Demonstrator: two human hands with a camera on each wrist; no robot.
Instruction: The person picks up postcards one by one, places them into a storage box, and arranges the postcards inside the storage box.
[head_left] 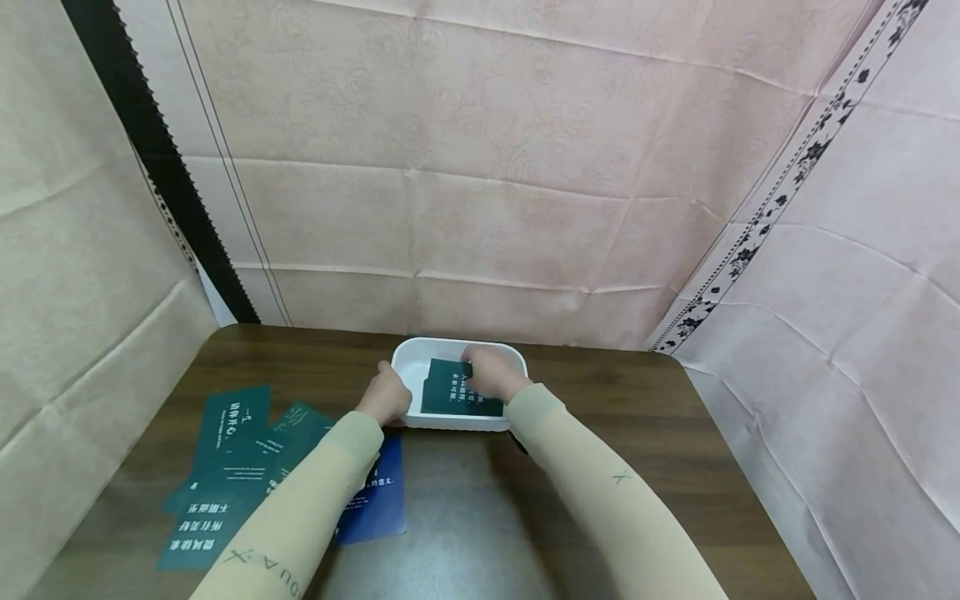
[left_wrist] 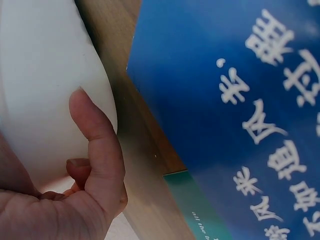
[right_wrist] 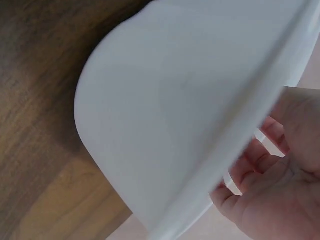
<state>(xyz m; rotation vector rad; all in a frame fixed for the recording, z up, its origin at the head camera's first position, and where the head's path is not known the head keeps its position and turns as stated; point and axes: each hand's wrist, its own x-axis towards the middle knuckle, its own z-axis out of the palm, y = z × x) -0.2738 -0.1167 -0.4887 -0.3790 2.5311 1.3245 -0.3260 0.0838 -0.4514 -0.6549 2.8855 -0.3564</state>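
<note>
A white plastic tray (head_left: 459,422) stands near the far edge of the wooden table. My left hand (head_left: 386,394) grips its left end; in the left wrist view the thumb (left_wrist: 92,117) lies along the tray's outer wall, with other fingers curled below. My right hand (head_left: 493,373) reaches over the right rim into the tray and pinches a dark green card with white lettering (head_left: 450,392). In the right wrist view, the tray wall (right_wrist: 150,100) hides the fingertips of the right hand (right_wrist: 280,175) and the card.
Several green cards (head_left: 232,475) overlap on the table at the left. A blue card (head_left: 382,508) lies partly under my left forearm, close to the tray. Pale cloth (head_left: 480,208) hangs behind the table (head_left: 600,400) and along both sides.
</note>
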